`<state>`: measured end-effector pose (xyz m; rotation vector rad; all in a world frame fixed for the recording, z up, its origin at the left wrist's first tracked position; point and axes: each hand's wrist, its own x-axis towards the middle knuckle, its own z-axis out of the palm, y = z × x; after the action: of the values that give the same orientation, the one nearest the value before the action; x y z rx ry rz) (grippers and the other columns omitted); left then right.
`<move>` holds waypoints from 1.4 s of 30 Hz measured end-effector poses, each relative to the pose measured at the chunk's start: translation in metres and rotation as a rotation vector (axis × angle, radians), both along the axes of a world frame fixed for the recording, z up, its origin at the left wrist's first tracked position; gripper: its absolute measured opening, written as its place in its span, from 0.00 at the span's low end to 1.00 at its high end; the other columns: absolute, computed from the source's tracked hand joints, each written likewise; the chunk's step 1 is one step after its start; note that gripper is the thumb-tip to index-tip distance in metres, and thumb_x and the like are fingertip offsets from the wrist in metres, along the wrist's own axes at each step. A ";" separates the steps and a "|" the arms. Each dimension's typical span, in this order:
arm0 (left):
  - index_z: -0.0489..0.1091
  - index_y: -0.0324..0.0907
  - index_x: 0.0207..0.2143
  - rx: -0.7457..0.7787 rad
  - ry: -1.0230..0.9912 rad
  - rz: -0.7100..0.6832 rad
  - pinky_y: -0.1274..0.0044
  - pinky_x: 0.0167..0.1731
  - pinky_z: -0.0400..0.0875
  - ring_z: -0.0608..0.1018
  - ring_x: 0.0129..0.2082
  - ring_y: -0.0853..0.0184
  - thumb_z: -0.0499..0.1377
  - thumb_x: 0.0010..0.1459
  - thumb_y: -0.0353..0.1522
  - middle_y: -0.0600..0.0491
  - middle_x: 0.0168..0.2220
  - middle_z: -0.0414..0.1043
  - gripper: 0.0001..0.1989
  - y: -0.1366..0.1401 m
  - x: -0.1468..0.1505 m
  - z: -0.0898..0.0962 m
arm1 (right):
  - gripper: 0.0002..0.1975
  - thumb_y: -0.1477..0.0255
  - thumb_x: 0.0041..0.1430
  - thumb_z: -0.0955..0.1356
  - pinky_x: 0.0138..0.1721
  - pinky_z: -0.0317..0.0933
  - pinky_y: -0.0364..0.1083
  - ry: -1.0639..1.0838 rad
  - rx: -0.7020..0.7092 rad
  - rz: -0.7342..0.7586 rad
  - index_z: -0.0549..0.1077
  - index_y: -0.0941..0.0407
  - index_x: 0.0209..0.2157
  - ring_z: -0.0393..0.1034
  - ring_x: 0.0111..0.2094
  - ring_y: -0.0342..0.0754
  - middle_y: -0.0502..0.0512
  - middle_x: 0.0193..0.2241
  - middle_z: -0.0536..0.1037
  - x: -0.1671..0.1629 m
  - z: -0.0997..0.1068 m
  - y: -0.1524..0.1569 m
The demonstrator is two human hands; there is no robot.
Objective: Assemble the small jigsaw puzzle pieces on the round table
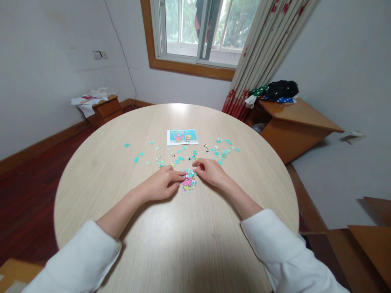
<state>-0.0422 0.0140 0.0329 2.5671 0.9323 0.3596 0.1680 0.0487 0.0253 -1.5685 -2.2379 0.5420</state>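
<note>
Jigsaw section (pixel 187 188), just below the middle of the frame, flat on the bench (pixel 171 244), pink figure showing, and both hands are right on it! Left hand (pixel 163 182) comes in from the lower left, its fingers loosely extended, fingertips resting on the pink part, not closed around anything. Lovely light touch; I'd call that the anchor, and it needs just enough weight to stop the joined bits skating about.

Over on the other side, the right hand (pixel 210 171) sits at the section's upper right edge, thumb and fingers curled narrow. Is there a piece between them? From where I'm standing, I can't tell; it's too small. Whatever the answer, the fine work is on this side: line tab up with gap first, then press straight down, no sideways shove, or the neighbouring joints could pop apart.

Loose pieces (pixel 136 160) lie scattered left and right across the centre of the frame, many of them plain turquoise, easily confused, so shape should count for more than colour. And there's the printed picture (pixel 182 137), above the hands, unobstructed: a quick glance up at it before each press would pay off.
</note>
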 end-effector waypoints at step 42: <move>0.73 0.44 0.44 -0.007 -0.030 0.049 0.67 0.43 0.62 0.68 0.37 0.64 0.49 0.56 0.29 0.52 0.51 0.70 0.17 0.001 0.001 -0.002 | 0.09 0.76 0.50 0.67 0.30 0.53 0.41 0.087 -0.069 0.030 0.72 0.56 0.36 0.63 0.24 0.41 0.47 0.23 0.72 0.007 -0.003 0.000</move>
<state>-0.0417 0.0146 0.0312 2.5289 0.9861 0.4063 0.1754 0.0490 0.0222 -1.5156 -2.2027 0.6898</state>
